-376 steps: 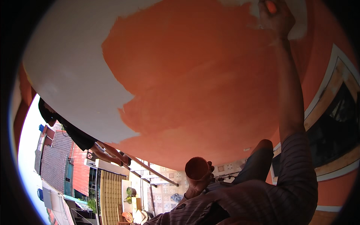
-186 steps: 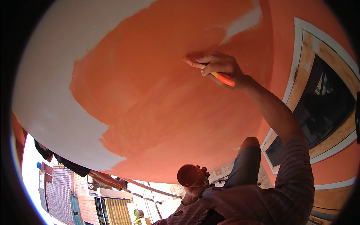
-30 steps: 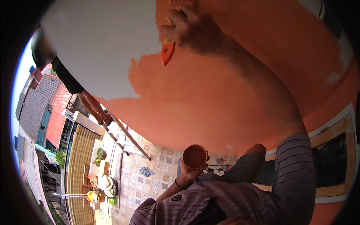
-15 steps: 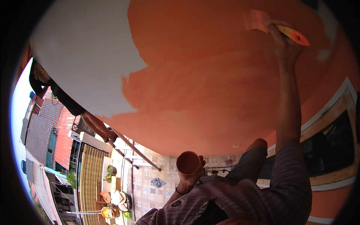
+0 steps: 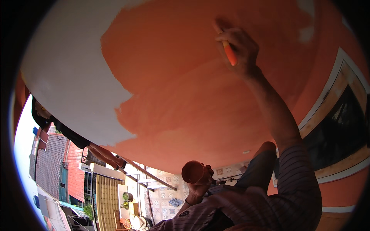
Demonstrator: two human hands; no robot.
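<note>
With my right hand (image 5: 243, 50), raised high against the wall, I grip a paintbrush (image 5: 230, 53) by its yellow and orange handle. Its bristles meet the freshly coated area and are partly blurred and dark. Orange paint (image 5: 185, 88) covers the middle and right of the wall, streaked and uneven in tone. On the left the wall is bare greyish white (image 5: 73, 88), with a ragged border between the two. Low in front of my body, my left hand (image 5: 200, 186) is wrapped round a round cup (image 5: 193, 172), orange-brown inside; the paint level in it is hard to make out.
A wood-framed window (image 5: 339, 127) with dark glass is at the right. Another person (image 5: 69, 133) in dark clothes stands on a ladder (image 5: 148, 175) at the left. Patterned floor tiles (image 5: 163, 198) lie far below, with a blue cloth (image 5: 176, 202) on them. Rooftops (image 5: 52, 154) show beyond a railing.
My right hand has carried the brush leftward and slightly down across the wall, turning the handle to point downward. My view has shifted; the left hand still holds the cup.
</note>
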